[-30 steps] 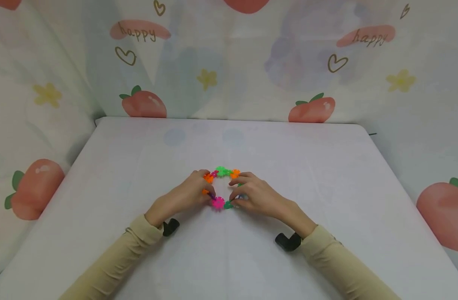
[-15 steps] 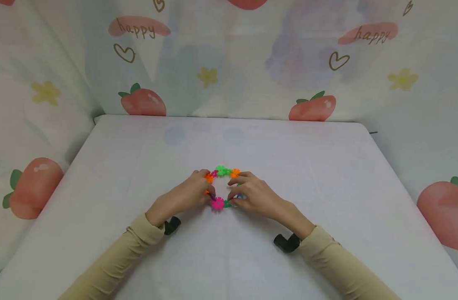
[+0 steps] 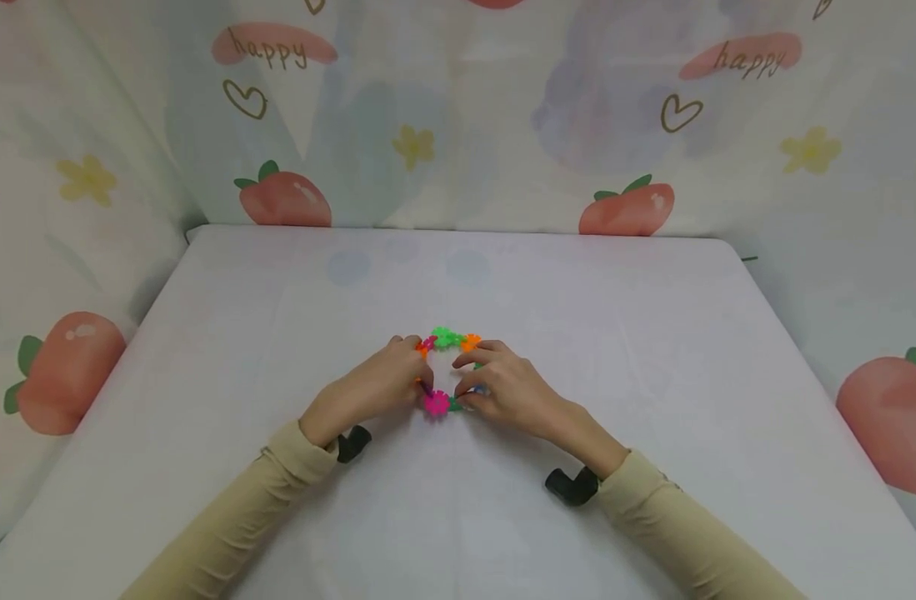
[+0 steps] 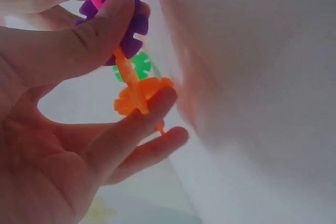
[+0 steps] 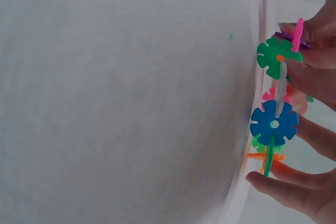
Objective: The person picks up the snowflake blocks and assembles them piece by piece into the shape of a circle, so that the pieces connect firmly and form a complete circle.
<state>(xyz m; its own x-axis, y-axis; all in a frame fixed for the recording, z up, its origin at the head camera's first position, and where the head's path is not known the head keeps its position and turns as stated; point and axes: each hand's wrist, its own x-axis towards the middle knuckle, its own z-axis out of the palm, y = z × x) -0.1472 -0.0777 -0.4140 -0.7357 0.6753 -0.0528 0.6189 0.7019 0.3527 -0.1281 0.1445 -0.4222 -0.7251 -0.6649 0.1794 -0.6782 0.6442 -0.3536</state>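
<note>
A closed-looking ring of notched plastic snowflake discs is held between both hands above the table, parts of it hidden by fingers. My left hand [image 3: 382,375] pinches a purple snowflake disc [image 4: 137,29] at the ring's left side, its other fingers touching an orange disc [image 4: 124,102]. The pink disc [image 3: 437,404] sits at the near side, slotted beside the purple one. My right hand [image 3: 513,387] pinches around the dark green disc [image 5: 268,56] and the whitish disc [image 5: 281,90]. Below these in the right wrist view comes a blue disc [image 5: 266,129]. Bright green [image 3: 444,337] marks the far side.
The table [image 3: 615,333] is covered by a white cloth and reaches well past both hands. A printed curtain [image 3: 488,125] stands behind and at both sides. Black wrist-camera mounts [image 3: 573,486] hang beneath the wrists.
The left hand has shifted slightly right and covers more of the orange discs. The right hand keeps nearly the same hold. The background has slid up a little in the head view.
</note>
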